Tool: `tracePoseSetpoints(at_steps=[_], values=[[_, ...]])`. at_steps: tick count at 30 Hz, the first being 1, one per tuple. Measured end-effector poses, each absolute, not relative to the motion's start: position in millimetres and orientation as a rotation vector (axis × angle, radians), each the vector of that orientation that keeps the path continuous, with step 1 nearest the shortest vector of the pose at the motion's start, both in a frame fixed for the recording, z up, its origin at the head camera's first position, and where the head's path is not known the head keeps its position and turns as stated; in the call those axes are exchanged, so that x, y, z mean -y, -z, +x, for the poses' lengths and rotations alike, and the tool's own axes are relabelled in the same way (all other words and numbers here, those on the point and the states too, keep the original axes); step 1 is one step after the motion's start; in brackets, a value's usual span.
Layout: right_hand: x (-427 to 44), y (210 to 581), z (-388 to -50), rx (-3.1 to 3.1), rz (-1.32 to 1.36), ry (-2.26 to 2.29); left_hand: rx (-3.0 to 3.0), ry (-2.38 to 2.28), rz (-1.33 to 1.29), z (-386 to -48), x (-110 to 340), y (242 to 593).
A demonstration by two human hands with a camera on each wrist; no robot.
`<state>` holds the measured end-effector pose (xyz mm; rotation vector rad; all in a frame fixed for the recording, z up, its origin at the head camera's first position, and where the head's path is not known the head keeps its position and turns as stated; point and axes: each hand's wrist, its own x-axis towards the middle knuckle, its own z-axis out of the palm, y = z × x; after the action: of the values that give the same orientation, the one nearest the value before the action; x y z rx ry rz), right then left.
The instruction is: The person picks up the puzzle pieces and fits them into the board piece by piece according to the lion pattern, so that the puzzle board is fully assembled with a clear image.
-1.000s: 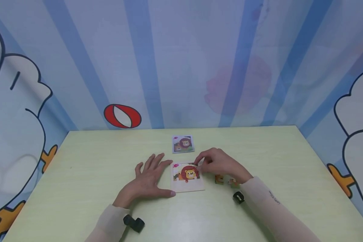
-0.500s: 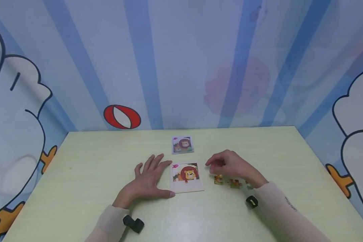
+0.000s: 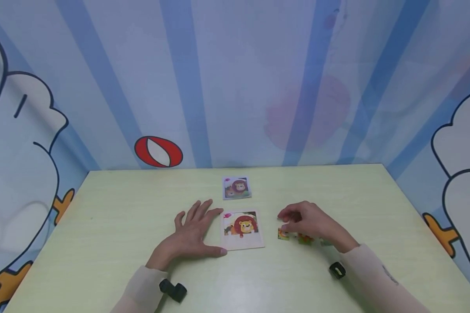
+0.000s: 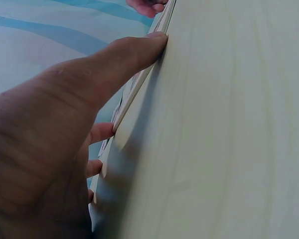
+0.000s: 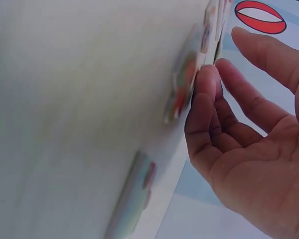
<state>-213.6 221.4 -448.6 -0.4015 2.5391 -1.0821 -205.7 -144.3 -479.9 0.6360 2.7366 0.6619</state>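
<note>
A square puzzle board (image 3: pixel 243 242) lies on the table, its upper part filled with a lion picture and its lower strip bare. My left hand (image 3: pixel 192 237) is spread at the board's left side, with index fingertip and thumb touching the near-left and far-left corners. In the left wrist view the thumb (image 4: pixel 134 55) lies along the board's edge. Over to the right, my right hand (image 3: pixel 311 221) hovers above loose jigsaw pieces, its fingers loosely bent and holding nothing visible. Those are a yellow-orange piece (image 3: pixel 283 235), a red-green piece (image 3: pixel 305 239) and a pale green piece (image 3: pixel 326 243), partly hidden.
Beyond the board lies a small reference card (image 3: pixel 236 188) with the same lion picture. The pale wooden table (image 3: pixel 141 200) ends at a blue striped backdrop (image 3: pixel 235 87). Dark wrist cameras hang from both sleeves.
My right hand has left the board's upper right corner and moved right and nearer, over the loose pieces. A piece now fills that corner. My left hand has stayed put.
</note>
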Motion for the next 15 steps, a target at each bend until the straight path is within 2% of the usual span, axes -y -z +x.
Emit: tracePoseSetpoints(at_steps=[8, 15], values=[[-221.8, 452.8, -210.3, -2.558, -0.315, 1.070, -2.735, -0.671, 0.627, -204.7, 145.4, 478.6], [-219.7, 453.3, -207.3, -2.607, -0.359, 0.997, -2.739, -0.668, 0.632, -205.4, 144.8, 479.1]])
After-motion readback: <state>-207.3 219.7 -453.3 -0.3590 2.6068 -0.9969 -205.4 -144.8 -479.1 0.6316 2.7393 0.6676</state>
